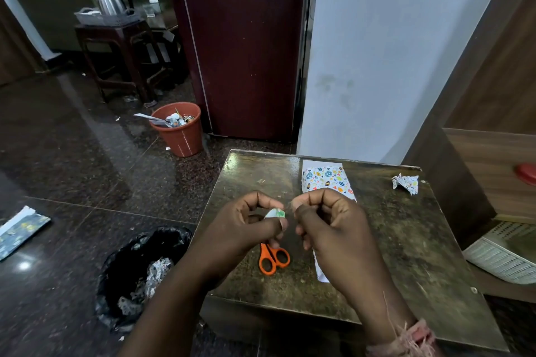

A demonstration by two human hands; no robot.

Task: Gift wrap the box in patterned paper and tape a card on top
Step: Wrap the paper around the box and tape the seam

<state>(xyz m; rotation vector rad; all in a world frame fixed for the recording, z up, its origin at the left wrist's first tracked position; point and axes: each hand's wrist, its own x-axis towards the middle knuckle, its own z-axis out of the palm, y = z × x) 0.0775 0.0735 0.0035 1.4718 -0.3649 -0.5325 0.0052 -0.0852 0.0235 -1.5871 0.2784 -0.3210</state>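
My left hand (pixel 249 224) holds a small tape roll (pixel 276 213), white with a green core, between thumb and fingers. My right hand (pixel 327 220) is close beside it, its thumb and forefinger pinched together at the roll's edge, seemingly on the clear tape end. Both hands hover above the dark table (pixel 400 240). The box wrapped in white egg-patterned paper (pixel 326 178) lies on the table behind my hands, partly hidden by the right hand. Orange-handled scissors (pixel 274 259) lie below my left hand. No card is in view.
A crumpled paper scrap (pixel 406 183) lies at the table's far right. A black rubbish bag (pixel 139 272) sits on the floor left of the table, an orange bin (pixel 181 132) farther back. A white basket (pixel 504 258) stands to the right.
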